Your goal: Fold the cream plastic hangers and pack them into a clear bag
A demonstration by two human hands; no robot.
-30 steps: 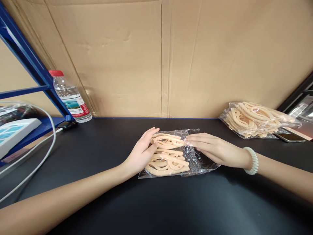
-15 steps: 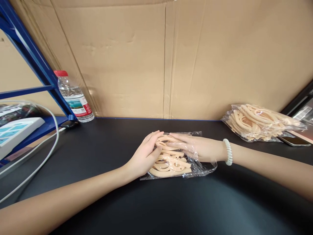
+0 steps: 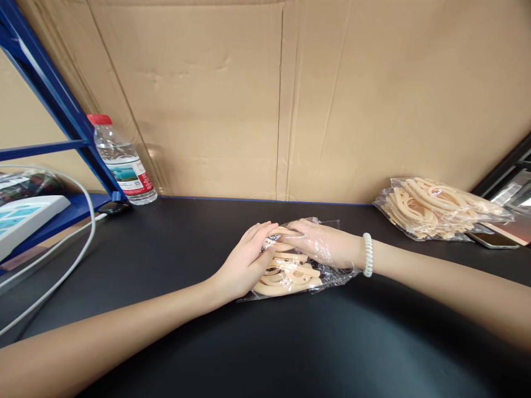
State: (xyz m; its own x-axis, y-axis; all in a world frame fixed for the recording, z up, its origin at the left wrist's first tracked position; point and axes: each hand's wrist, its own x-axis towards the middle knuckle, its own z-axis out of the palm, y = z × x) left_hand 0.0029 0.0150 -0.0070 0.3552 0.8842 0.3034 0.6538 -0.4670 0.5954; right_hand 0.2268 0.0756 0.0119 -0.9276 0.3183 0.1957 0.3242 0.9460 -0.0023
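A clear plastic bag (image 3: 327,279) of beige folding hangers (image 3: 290,271) lies flat on the black table in front of me. My left hand (image 3: 249,260) grips the bag's left side, thumb on top and fingers along the far edge. My right hand (image 3: 326,243) reaches in from the right with the film over its back, so it appears to be inside the bag. Its bent fingers close over the far hangers; their tips are partly hidden. A white coil band circles that wrist.
Another filled bag of beige hangers (image 3: 440,207) rests at the back right, beside a phone (image 3: 493,239). At the back left stand a water bottle (image 3: 124,160) and a blue rack (image 3: 62,99). A white cable (image 3: 89,237) loops over the left side. Cardboard (image 3: 215,110) walls the back.
My right hand has moved a little left, further over the hangers, and its fingers have bent more. The bag's film has bunched around it. My left hand keeps its grip.
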